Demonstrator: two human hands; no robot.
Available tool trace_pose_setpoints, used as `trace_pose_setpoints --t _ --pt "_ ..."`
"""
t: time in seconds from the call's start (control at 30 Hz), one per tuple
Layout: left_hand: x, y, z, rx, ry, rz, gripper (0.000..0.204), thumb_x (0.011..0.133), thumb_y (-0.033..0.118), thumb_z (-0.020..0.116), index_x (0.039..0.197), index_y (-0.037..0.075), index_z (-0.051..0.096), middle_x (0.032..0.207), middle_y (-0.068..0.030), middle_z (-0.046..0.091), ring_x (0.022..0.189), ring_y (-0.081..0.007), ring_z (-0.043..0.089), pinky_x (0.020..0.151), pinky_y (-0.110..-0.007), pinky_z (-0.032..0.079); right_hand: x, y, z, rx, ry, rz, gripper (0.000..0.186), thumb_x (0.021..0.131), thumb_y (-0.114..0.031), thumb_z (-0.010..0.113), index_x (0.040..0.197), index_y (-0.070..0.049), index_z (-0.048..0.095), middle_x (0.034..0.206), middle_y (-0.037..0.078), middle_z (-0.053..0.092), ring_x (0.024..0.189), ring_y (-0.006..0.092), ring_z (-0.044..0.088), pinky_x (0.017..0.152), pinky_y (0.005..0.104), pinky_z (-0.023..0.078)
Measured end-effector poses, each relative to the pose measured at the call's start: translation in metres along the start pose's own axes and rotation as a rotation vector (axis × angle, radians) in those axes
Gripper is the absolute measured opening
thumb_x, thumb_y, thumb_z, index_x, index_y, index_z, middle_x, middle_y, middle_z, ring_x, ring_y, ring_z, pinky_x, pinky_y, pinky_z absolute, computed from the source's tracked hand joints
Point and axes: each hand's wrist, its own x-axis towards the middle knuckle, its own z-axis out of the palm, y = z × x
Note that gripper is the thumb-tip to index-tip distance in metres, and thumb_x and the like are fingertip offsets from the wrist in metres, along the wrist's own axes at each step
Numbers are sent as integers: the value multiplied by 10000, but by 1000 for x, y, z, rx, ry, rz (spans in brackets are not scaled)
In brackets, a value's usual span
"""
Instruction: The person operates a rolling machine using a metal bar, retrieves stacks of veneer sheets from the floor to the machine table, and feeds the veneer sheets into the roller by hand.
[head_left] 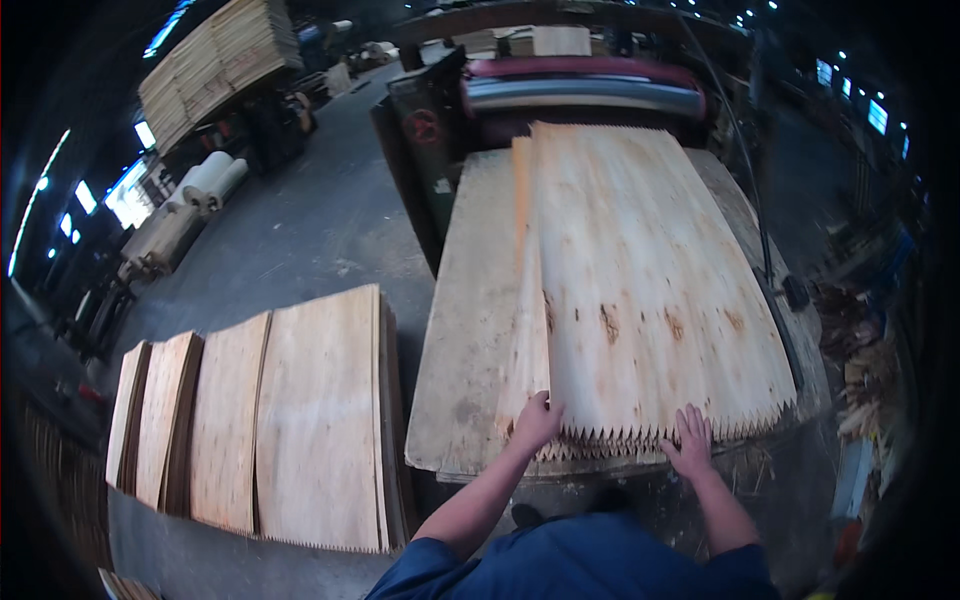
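My left hand (537, 423) is closed on the near end of a narrow veneer strip (530, 360) lying along the left side of a wide veneer sheet (650, 250). My right hand (690, 443) lies open, fingers apart, at the sheet's serrated near edge, right of centre. The sheets rest on a pale, stained board table (460, 260), with more toothed edges showing under the top one.
A machine with red and steel rollers (585, 90) stands beyond the table, and a thin dark bar (765, 240) runs along its right. Shorter veneer stacks (315, 420) are at the left. White rolls (215, 180) and a raised veneer pile (215, 65) are farther back. Scraps (860, 380) lie at right.
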Motion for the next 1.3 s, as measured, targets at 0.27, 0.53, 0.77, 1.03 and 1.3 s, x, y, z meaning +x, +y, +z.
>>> trace_pose_setpoints --t 0.27,0.53,0.77,1.03,1.3 --pt "-70 60 -103 -925 -366 -64 345 792 168 617 1029 -83 610 865 -118 659 735 -204 629 661 -300 496 -2 -51 -63 93 362 -210 388 697 -18 598 1084 -12 603 1121 168 602 1091 339 554 975 463 397" --pt "15 49 -84 -862 66 -88 575 929 398 409 1310 -33 421 1245 -198 537 1074 -288 570 916 -390 434 147 -21 -81 94 587 -355 287 658 34 592 929 -46 647 955 116 662 905 308 640 746 389 528" --pt "29 14 0 304 -34 91 603 942 401 387 1403 21 303 1407 -182 382 1320 -332 327 1082 -451 231 366 30 -58 130 643 -356 104 680 -84 604 769 -118 560 750 77 616 731 265 628 602 399 496" --pt "9 1 14 819 289 -138 710 874 425 472 1418 24 254 1477 -192 238 1380 -350 185 1104 -508 128 434 29 2 161 -11 -4 183 807 -224 556 834 -74 657 890 167 640 858 353 607 788 464 459" --pt "-7 -18 -21 595 500 -74 554 789 235 606 1260 -16 455 1230 -230 517 1161 -390 464 981 -466 356 197 43 12 202 35 -158 351 839 -245 549 1130 -51 572 1298 125 483 1263 271 384 1053 469 271"
